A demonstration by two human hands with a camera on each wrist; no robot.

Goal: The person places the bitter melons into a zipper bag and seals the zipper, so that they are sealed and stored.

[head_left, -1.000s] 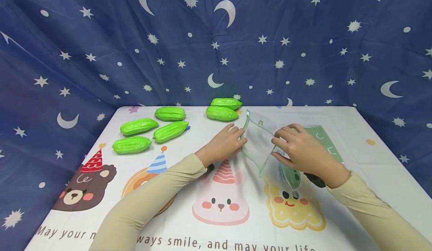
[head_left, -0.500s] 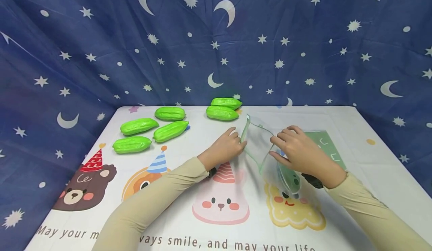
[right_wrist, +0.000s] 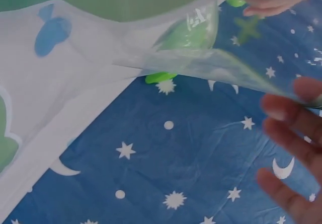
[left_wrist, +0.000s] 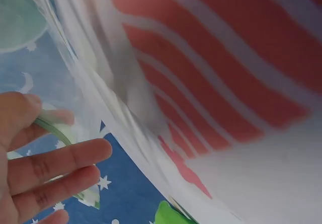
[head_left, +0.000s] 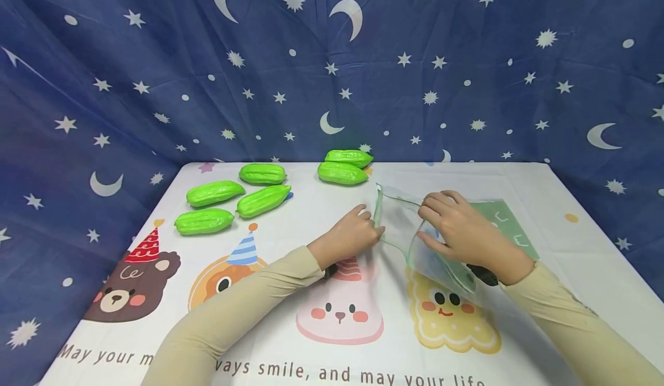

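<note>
Between my hands hangs a clear plastic zip bag [head_left: 398, 220] with pale green edging and a green printed body; its mouth gapes toward the left. My left hand [head_left: 350, 235] pinches the mouth's left edge between thumb and forefinger, while its other fingers [left_wrist: 60, 166] extend loosely in the left wrist view. On the opposite side, my right hand [head_left: 461, 233] pinches the bag's right edge with thumb and forefinger. The right wrist view shows the clear film [right_wrist: 186, 40] stretching to those fingertips. The bag's lower part is partly hidden behind the right hand.
Several bright green, ridged, cucumber-like vegetables lie on the table: a group [head_left: 261, 201] at the left and a pair [head_left: 342, 173] at the back middle. A green printed flat piece [head_left: 505, 222] shows beyond the right hand. A starry blue curtain [head_left: 290, 75] stands behind the table.
Left hand has shifted slightly right and toward me, with the bag's mouth lowering a little. The bag's lower end has swung rightward. The green vegetables stay in place.
</note>
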